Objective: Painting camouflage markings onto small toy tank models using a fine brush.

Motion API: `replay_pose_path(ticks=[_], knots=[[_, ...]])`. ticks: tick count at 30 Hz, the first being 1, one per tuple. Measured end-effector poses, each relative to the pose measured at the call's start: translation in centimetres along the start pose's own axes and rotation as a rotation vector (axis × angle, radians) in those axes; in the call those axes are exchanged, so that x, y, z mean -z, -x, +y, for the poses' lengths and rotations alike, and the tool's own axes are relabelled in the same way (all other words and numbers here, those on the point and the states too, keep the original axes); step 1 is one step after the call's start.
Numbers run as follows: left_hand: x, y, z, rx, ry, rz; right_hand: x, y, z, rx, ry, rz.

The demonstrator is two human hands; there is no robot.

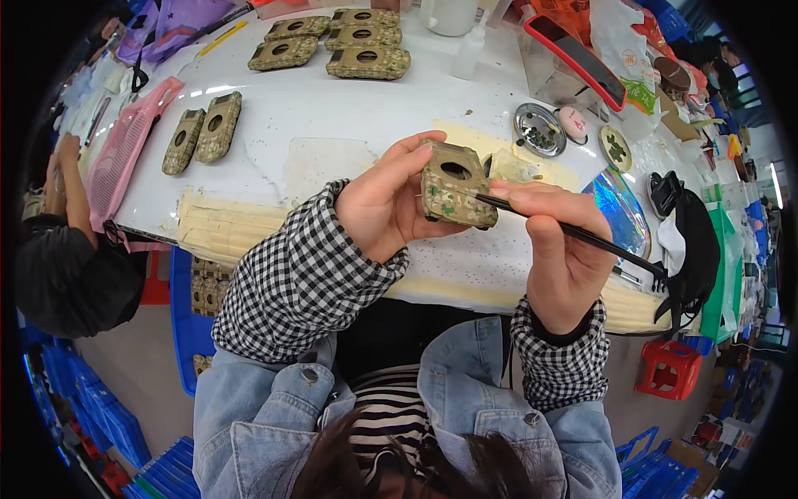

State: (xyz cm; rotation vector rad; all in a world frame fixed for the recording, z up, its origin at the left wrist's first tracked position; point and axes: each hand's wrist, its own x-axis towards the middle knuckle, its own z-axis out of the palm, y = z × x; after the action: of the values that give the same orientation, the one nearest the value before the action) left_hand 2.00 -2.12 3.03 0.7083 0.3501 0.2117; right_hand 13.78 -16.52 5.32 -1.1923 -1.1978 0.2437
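My left hand (376,204) holds up a small camouflage-painted toy tank hull (460,190), thumb on its near left edge and fingers beneath. A round hole opens in the top of the hull. My right hand (569,249) is closed on a slim black pointed tool (607,244) that looks like tweezers. Its tip meets the hull's top near the right edge; whether a tiny piece sits at the tip, I cannot make out. Past the hull lies a round metal dish (517,125) with small dark green bits in it.
More camouflage hulls stand on the white table (274,108): a pair (218,126) at left and several (366,63) at the back. A red-edged phone (575,62) leans at back right. A black mask (697,241) lies right. Another person (79,266) sits at left.
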Motion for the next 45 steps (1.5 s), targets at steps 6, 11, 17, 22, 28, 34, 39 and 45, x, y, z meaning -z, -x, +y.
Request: replay_pose_path(ticks=[6,11,17,22,28,34,39,45], knots=[[-0.14,0.06,-0.01,0.011,0.003,-0.01,-0.19,0.12,0.23,-0.04,-0.002,0.003],[0.13,0.04,-0.04,0.018,0.015,-0.027,-0.21,0.09,0.33,-0.048,0.015,-0.011],[0.07,0.01,-0.06,0.024,0.007,-0.009,-0.19,0.1,0.4,-0.053,0.023,-0.013],[0.01,0.01,-0.02,0.024,0.001,-0.003,-0.17,0.07,0.41,-0.051,0.027,-0.017],[-0.05,0.0,-0.06,0.016,0.003,-0.008,-0.16,0.06,0.39,-0.037,0.035,-0.016],[0.21,-0.05,-0.13,0.01,-0.012,-0.018,-0.09,0.1,0.44,-0.04,0.046,-0.026],[-0.04,0.02,-0.07,0.014,-0.014,-0.01,-0.01,0.12,0.38,-0.059,0.041,-0.026],[0.32,-0.04,-0.17,0.011,-0.017,-0.018,-0.08,0.17,0.3,-0.062,0.039,-0.015]])
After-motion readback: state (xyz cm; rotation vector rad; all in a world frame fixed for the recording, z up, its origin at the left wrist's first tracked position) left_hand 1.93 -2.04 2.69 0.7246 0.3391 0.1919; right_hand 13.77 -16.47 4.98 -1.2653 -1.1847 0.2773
